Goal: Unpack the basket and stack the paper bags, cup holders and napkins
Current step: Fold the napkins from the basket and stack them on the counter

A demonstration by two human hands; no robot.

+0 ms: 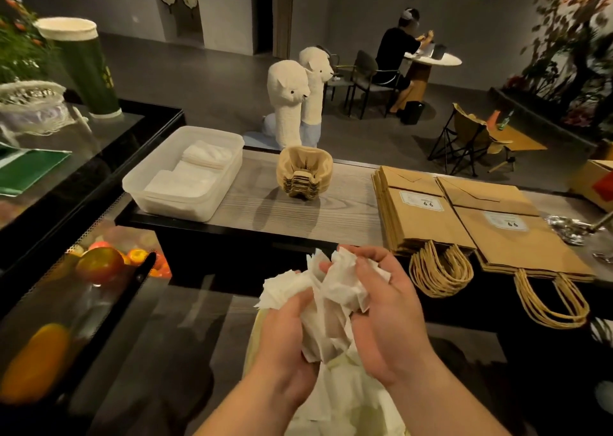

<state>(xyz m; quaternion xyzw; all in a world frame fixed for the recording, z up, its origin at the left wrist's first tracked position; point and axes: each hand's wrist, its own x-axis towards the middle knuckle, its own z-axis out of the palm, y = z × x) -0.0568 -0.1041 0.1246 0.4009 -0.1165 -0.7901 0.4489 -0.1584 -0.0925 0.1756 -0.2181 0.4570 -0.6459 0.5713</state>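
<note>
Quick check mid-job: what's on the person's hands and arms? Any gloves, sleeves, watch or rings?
Nothing worn that shows. The left hand and the right hand are both bare, with no gloves, rings or watch. The left arm and right arm are bare too, down to the picture's bottom edge, so no sleeve or cuff is in view.

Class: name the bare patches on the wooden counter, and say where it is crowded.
The counter is bare between the plastic tub and the cup holders, and again between the cup holders and the paper bags. The bags crowd the right end.
</note>
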